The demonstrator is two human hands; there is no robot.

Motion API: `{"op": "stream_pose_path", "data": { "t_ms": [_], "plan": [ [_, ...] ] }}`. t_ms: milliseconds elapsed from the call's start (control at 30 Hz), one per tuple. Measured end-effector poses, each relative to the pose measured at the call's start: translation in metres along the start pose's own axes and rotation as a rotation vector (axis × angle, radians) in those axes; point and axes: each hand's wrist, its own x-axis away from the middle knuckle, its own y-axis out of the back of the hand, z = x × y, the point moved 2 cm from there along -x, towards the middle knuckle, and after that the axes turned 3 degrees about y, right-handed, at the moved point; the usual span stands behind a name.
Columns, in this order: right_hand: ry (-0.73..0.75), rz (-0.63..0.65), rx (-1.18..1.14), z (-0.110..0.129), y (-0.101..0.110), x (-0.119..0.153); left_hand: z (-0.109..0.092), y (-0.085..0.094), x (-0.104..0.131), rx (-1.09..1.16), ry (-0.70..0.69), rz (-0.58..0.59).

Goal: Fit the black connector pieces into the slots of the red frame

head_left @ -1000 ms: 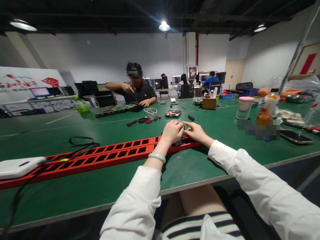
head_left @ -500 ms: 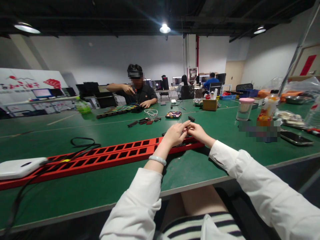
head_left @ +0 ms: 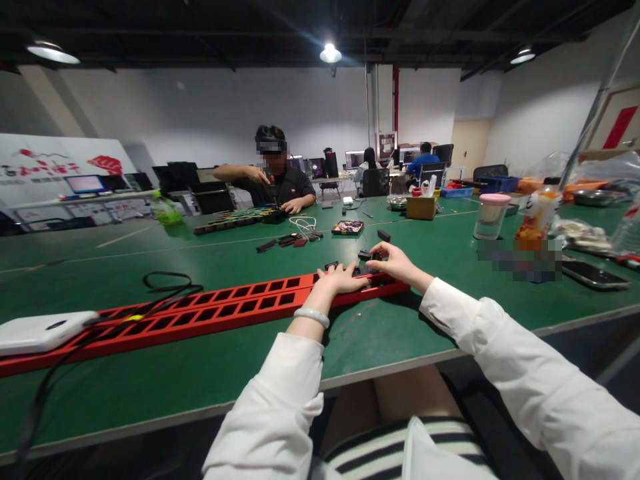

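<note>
A long red frame (head_left: 260, 308) with two rows of dark rectangular openings lies across the green table. My left hand (head_left: 340, 280) rests on its right part, palm down with the fingers spread. Just to the right, my right hand (head_left: 393, 262) has its thumb and fingers bent together at small black pieces (head_left: 366, 255) near the frame's far edge; whether it grips one is too small to tell. Another black piece (head_left: 383, 235) lies beyond my right hand. Over the frame's left end sits a white device (head_left: 47, 331) with a black cable.
Dark parts (head_left: 285, 241), a white cable and a patterned tray (head_left: 348, 228) lie farther back. Across the table a person (head_left: 280, 180) works on a strip with coloured wires. At right stand a pink-lidded cup (head_left: 492, 219), a bottle (head_left: 539, 213) and a phone (head_left: 595, 273).
My hands have come apart. The left one has lowered onto the red frame and spread its fingers, while the right stays near the same place. More black pieces now show between them.
</note>
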Motion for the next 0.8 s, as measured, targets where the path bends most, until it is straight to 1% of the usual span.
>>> {"op": "stream_pose_path", "data": {
  "t_ms": [33,100,200,333,433,533,800],
  "plan": [
    [-0.002,0.014,0.013,0.001,0.000,0.000,-0.001,-0.001,0.000,-0.009,0.010,0.033],
    [-0.018,0.051,0.014,0.001,-0.001,0.002,-0.001,-0.001,0.000,-0.021,0.021,0.063],
    [-0.061,0.125,-0.001,0.000,-0.004,0.004,0.000,-0.002,-0.002,-0.043,0.035,0.064],
    [-0.094,0.225,-0.036,-0.004,-0.010,0.007,0.001,-0.006,-0.007,-0.078,0.016,0.050],
    [-0.080,0.249,-0.028,-0.008,-0.011,0.008,0.001,-0.007,-0.007,-0.095,0.007,0.045],
    [-0.069,0.247,-0.005,-0.011,-0.010,0.007,0.001,-0.004,-0.004,-0.091,-0.010,0.058],
    [-0.008,0.330,0.073,-0.007,-0.007,0.007,0.010,0.009,0.001,-0.039,-0.108,0.140]
  ]
}}
